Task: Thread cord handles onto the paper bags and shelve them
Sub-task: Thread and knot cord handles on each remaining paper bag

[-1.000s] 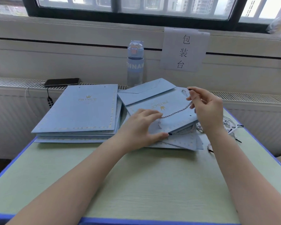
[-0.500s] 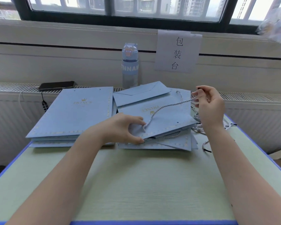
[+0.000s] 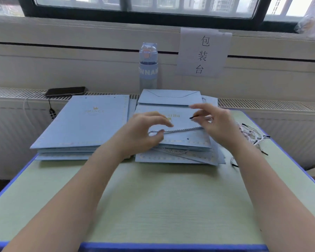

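The table (image 3: 162, 206) has a pale green, wood-grained top with a blue edge band. Its near half, from three through six to nine o'clock, shows the bare top. At about eleven o'clock lies a left stack of paper bags (image 3: 84, 124), flat and light blue, with a gold crown mark on the top one. Just beside it, at twelve to one o'clock, lies a right stack of paper bags (image 3: 176, 158), less neatly squared, its lower bags fanned out. At two o'clock, near the right edge, rests a bundle of loose cords (image 3: 249, 132), white with black tips; a single cord (image 3: 233, 162) lies apart from it, beside the right stack's near corner.
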`<state>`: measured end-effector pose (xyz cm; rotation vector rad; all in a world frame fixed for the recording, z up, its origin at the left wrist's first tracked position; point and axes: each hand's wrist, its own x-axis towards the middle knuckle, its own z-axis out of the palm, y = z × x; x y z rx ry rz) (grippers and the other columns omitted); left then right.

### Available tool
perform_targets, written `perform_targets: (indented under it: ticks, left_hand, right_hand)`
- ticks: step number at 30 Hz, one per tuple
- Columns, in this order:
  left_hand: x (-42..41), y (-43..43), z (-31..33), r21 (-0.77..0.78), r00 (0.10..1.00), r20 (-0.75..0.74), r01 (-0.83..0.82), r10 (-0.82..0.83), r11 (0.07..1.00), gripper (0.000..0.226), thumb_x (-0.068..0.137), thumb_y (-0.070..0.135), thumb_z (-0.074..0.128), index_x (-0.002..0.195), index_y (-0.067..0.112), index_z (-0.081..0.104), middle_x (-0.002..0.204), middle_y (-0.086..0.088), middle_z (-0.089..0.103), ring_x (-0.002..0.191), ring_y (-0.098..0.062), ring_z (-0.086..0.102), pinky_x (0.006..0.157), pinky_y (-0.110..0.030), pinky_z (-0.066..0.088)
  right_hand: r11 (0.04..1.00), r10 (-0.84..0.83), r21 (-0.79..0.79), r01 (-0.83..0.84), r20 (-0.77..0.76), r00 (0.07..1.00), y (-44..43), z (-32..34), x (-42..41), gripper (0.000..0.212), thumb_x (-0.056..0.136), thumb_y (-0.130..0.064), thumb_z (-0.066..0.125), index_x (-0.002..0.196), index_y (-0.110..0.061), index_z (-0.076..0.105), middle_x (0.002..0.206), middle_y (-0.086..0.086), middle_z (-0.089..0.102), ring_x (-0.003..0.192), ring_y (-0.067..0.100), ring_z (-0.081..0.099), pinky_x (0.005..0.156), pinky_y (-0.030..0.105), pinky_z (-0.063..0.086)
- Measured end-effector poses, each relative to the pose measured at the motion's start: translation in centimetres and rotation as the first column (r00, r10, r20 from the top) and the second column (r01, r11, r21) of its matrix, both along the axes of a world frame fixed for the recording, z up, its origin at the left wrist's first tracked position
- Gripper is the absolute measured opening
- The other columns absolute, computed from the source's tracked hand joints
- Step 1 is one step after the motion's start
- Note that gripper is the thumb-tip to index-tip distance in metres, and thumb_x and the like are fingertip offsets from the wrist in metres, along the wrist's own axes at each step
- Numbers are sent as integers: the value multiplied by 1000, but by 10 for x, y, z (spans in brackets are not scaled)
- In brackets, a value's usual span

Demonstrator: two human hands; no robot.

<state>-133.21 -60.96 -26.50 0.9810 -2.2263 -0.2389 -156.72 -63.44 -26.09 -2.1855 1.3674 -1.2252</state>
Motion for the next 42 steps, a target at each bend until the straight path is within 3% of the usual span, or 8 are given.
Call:
perform_targets:
  ticks: [5, 10, 15, 18, 24, 31, 36, 42]
  left_hand:
    - [-28, -5, -33, -49, 992, 122, -20, 25, 999, 36, 85, 35, 68, 115, 14, 69, 118, 2, 64, 111, -15, 55, 95, -31, 44]
    - [-23, -9, -32, -60, 1000, -10, 16, -17, 998, 26, 79, 31, 74, 99, 14, 76, 103, 1, 72, 97, -7, 64, 90, -27, 49]
    - [-23, -7, -33, -99, 999, -43, -3, -1, 995, 27, 78, 40, 68, 87, 17, 79, 92, 4, 75, 90, -4, 68, 78, -31, 57]
    - [-24, -4, -33, -158, 999, -48, 1, -8, 987, 30, 82, 41, 61, 84, 17, 78, 89, 6, 75, 86, -4, 68, 69, -31, 58]
    - [-24, 0, -29, -152, 962, -267, -102, 59, 983, 29, 82, 38, 62, 82, 14, 78, 74, 10, 72, 66, 0, 64, 62, -24, 51]
    - [-26, 0, -28, -201, 931, -341, -209, 132, 957, 13, 79, 23, 72, 80, 12, 78, 72, 7, 73, 68, -1, 63, 61, -15, 48]
    - [-27, 0, -29, -228, 932, -335, -224, 139, 947, 12, 77, 22, 73, 80, 10, 78, 73, 5, 73, 70, -3, 63, 61, -18, 48]
    - [-30, -1, -30, -225, 927, -309, -286, 211, 931, 12, 79, 24, 72, 78, 13, 77, 66, 4, 72, 57, -9, 62, 57, -29, 46]
  right_hand:
    - [983, 118, 159, -93, -156, 981, 2, 2, 1, 14, 76, -5, 76, 78, -19, 71, 71, -9, 68, 66, -8, 60, 70, 5, 43]
    - [962, 160, 254, -105, -207, 965, 8, 10, -3, 14, 83, -2, 67, 87, -13, 75, 79, -4, 71, 69, -14, 59, 69, 2, 39]
    - [971, 171, 220, -97, -349, 921, 10, 13, 2, 21, 87, 0, 60, 85, -16, 73, 85, -4, 71, 81, 5, 61, 80, 19, 45]
    - [977, 177, 185, -110, -398, 900, 12, 14, 4, 17, 88, -3, 61, 89, -12, 74, 86, -5, 67, 85, 9, 58, 80, 14, 41]
    - [986, 126, 130, -102, -199, 972, 15, 15, 7, 6, 84, -11, 69, 88, -13, 73, 79, -12, 69, 79, -7, 60, 74, 3, 41]
    - [961, 134, 263, -84, -178, 975, 16, 18, 2, 25, 94, -33, 52, 83, -27, 73, 85, 5, 70, 86, 29, 61, 81, 42, 48]
    - [958, 148, 272, -91, -196, 969, 20, 21, 7, 16, 92, -31, 56, 84, -26, 69, 85, -1, 69, 85, 13, 61, 79, 29, 46]
    - [946, 148, 315, -74, -218, 965, 17, 18, 4, 36, 95, -41, 47, 86, -14, 68, 91, 20, 64, 88, 32, 57, 76, 38, 45]
